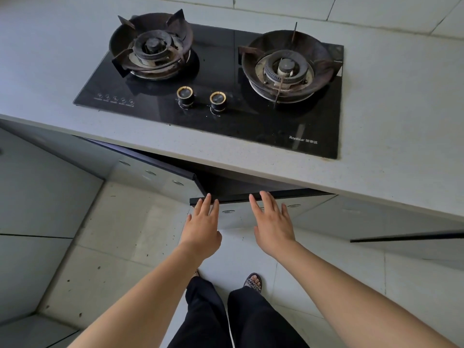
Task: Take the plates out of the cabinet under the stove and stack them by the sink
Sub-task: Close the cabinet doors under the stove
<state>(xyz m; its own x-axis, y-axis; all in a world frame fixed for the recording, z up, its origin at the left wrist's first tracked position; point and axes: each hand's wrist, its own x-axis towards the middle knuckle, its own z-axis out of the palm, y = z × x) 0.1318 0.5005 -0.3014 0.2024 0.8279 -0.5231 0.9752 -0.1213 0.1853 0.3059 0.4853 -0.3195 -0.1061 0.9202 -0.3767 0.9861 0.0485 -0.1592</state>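
Below the black two-burner gas stove (221,79), the cabinet has two glossy grey doors swung partly open. The left door (155,172) stands ajar toward the left. The right door (251,212) is ajar with a black top rim. My left hand (202,229) and my right hand (272,222) reach forward with straight fingers, their tips at the right door's black top rim. Both hold nothing. The dark cabinet inside (226,182) shows between the doors. No plates are visible, and the sink is out of view.
The grey stone counter (389,136) overhangs the cabinet. Another cabinet door (406,237) stands ajar at the right. Closed grey cabinet fronts (32,187) run along the left. My legs and a sandalled foot (253,282) stand on pale floor tiles.
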